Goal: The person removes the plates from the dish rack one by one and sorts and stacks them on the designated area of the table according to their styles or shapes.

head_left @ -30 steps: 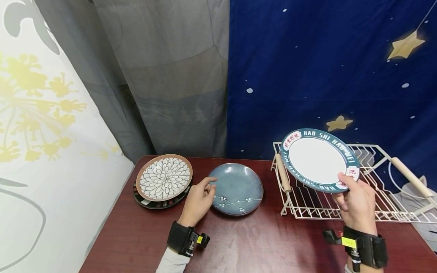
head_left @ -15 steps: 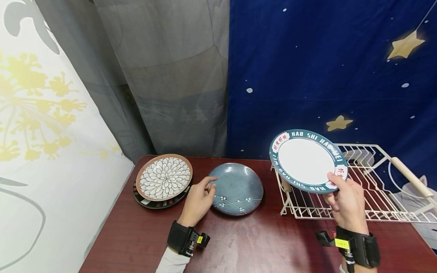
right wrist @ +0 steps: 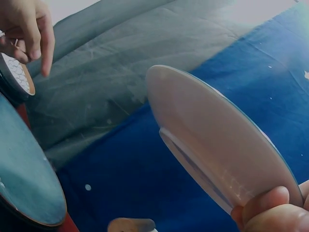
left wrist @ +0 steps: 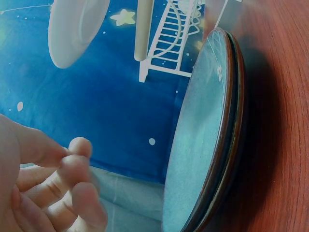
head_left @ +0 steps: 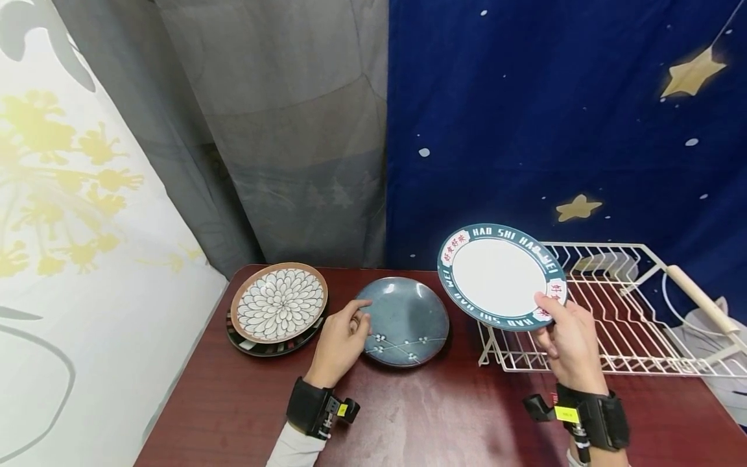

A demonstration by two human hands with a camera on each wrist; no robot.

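Observation:
My right hand (head_left: 569,337) pinches the near right rim of a white plate (head_left: 498,275) with a teal lettered border, thumb on top and fingers underneath. The plate is raised and tilted, overlapping the left end of the dish rack in the head view; its pale underside (right wrist: 207,130) faces the right wrist camera. My left hand (head_left: 340,340) holds nothing, its fingers loosely bent above the left rim of a blue-grey plate (head_left: 403,318) with small white blossoms. Two rims, one over the other, show at that blue plate (left wrist: 198,145) in the left wrist view.
A white wire dish rack (head_left: 618,324) with wooden handles stands on the right of the dark red table (head_left: 420,415). To the left, a petal-patterned plate (head_left: 280,303) lies on a darker plate (head_left: 257,347). Curtains (head_left: 467,130) hang behind the table.
My right hand has carried the white plate leftward, away from over the rack and closer to the blue plate. My left hand has stayed almost still.

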